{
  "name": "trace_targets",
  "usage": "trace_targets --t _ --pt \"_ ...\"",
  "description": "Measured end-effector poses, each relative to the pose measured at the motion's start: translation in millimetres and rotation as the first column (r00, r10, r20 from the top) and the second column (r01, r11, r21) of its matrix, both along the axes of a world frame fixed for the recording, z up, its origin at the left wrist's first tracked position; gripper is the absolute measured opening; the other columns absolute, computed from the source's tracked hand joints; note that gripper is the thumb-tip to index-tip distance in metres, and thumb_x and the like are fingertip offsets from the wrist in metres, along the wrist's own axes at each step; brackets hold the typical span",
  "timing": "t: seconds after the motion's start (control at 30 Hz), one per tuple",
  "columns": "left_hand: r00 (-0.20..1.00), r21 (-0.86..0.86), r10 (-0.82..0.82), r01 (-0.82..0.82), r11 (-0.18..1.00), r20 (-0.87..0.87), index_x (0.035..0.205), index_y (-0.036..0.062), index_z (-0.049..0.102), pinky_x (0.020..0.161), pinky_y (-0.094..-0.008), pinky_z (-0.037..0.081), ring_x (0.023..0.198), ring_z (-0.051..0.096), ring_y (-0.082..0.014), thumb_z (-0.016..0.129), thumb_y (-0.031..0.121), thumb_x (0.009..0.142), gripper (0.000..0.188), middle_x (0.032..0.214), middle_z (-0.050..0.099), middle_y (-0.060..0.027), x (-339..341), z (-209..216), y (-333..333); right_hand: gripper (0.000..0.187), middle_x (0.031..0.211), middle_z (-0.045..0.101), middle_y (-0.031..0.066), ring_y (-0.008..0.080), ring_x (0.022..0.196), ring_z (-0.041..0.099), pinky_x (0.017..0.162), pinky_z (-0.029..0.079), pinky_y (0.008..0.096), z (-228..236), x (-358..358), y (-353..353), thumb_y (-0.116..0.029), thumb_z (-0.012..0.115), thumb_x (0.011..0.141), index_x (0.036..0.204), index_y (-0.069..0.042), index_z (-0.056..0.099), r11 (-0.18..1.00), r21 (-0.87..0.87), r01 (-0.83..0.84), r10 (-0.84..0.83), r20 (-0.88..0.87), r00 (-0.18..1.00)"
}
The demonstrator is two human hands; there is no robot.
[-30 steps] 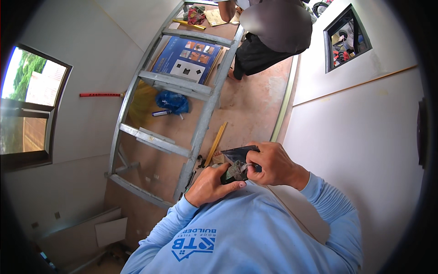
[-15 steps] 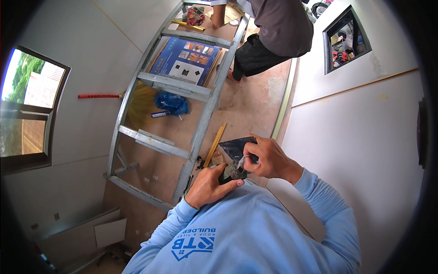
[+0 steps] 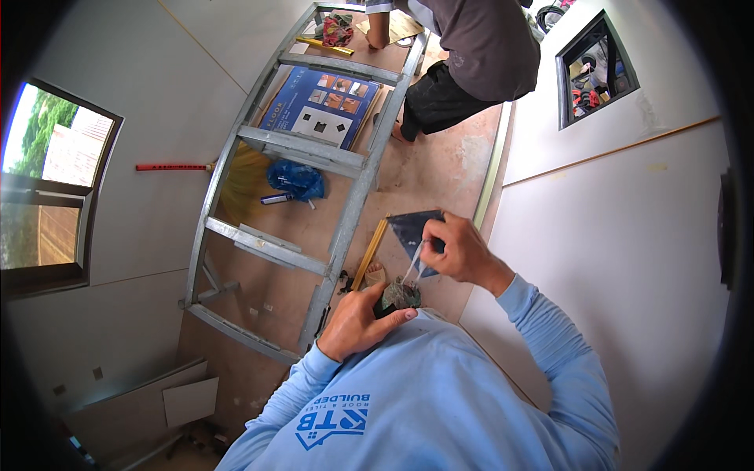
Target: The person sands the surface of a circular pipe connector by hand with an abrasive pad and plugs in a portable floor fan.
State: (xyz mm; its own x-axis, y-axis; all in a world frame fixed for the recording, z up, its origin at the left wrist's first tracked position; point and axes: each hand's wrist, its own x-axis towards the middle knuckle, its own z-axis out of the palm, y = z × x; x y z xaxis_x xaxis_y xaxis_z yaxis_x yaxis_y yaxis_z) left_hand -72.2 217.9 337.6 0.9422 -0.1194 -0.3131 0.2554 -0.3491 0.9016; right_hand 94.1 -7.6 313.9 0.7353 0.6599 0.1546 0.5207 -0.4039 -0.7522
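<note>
My left hand point(image 3: 357, 320) is curled around a small dark-green, rounded thing, perhaps a cup or bag, with a lumpy grey mass point(image 3: 400, 295) at its top. Its lower part is hidden by my fingers and shirt. Above it and to the right, my right hand point(image 3: 457, 250) pinches a flat, dark, angular sheet point(image 3: 408, 231) with a pointed corner. A thin whitish strand point(image 3: 413, 265) runs from the right fingers down to the grey mass. I cannot make out what the strand is made of.
A galvanized metal frame point(image 3: 345, 224) with crossbars stands at the left. Beyond its bars lie a blue printed box point(image 3: 322, 104) and a blue plastic bag point(image 3: 297, 179). Yellow strips point(image 3: 371, 255) lie near my foot. Another person point(image 3: 479, 55) crouches ahead, beside the right wall.
My right hand has risen away from the left, lifting the dark sheet. A whitish strand now stretches between the right fingers and the grey mass. My left hand has barely moved.
</note>
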Motion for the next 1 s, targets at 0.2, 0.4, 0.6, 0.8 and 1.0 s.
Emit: trace_targets --t 0.2,0.4,0.6,0.8,1.0 --pt "0.995 -0.071 -0.057 0.062 0.995 0.079 0.101 -0.0024 0.072 0.065 -0.0498 0.052 0.065 0.068 -0.0438 0.086 0.059 0.094 0.063 0.072 0.066 -0.0243 -10.1 11.2 5.0 0.016 0.087 0.071 0.0194 0.0395 0.084 0.071 0.075 0.055 0.0495 -36.9 70.2 -88.9 -0.018 0.078 0.095 0.092 -0.003 0.073 0.910 -0.226 0.348 -0.330 0.115 0.937" --pt "0.999 -0.144 0.047 -0.048 0.988 -0.006 0.111 -0.0029 0.077 0.071 -0.0394 0.056 0.071 0.073 -0.0249 0.094 0.040 0.091 0.051 0.083 0.076 -0.0176 3.1 2.6 7.3 0.028 0.093 0.078 0.0101 0.0170 0.085 0.070 0.079 0.055 0.0353 -73.1 38.3 -100.8 -0.028 0.077 0.104 0.100 0.000 0.079 0.882 -0.213 0.421 -0.471 -0.390 0.791" --pt "0.977 -0.218 0.134 -0.169 0.961 -0.166 0.121 -0.0019 0.078 0.092 -0.0323 0.060 0.101 0.074 -0.0115 0.099 0.016 0.085 0.045 0.112 0.082 -0.0063 33.7 -12.5 23.2 0.027 0.100 0.070 -0.0046 0.0046 0.096 0.060 0.089 0.049 0.0231 -22.2 -22.2 -33.8 -0.028 0.070 0.113 0.111 -0.002 0.076 0.857 0.097 0.506 -0.272 -0.748 0.605" --pt "0.960 -0.329 0.147 -0.222 0.918 -0.237 0.133 -0.0021 0.072 0.092 -0.0299 0.060 0.101 0.072 -0.0103 0.097 0.009 0.086 0.055 0.116 0.079 -0.0053 58.0 -4.0 12.2 0.022 0.105 0.070 -0.0053 0.0033 0.100 0.060 0.091 0.049 0.0228 10.9 -39.1 -20.1 -0.024 0.069 0.113 0.115 -0.003 0.074 0.835 0.204 0.512 -0.124 -0.835 0.536" --pt "0.958 -0.222 0.074 -0.139 0.965 -0.278 0.111 -0.0030 0.080 0.084 -0.0290 0.060 0.089 0.073 -0.0098 0.093 0.010 0.089 0.029 0.099 0.082 -0.0031 66.3 -6.3 6.7 0.022 0.110 0.073 -0.0009 0.0090 0.106 0.066 0.097 0.052 0.0273 5.9 -42.8 -25.4 -0.023 0.071 0.112 0.120 -0.003 0.074 0.842 0.298 0.449 0.032 -0.859 0.511"
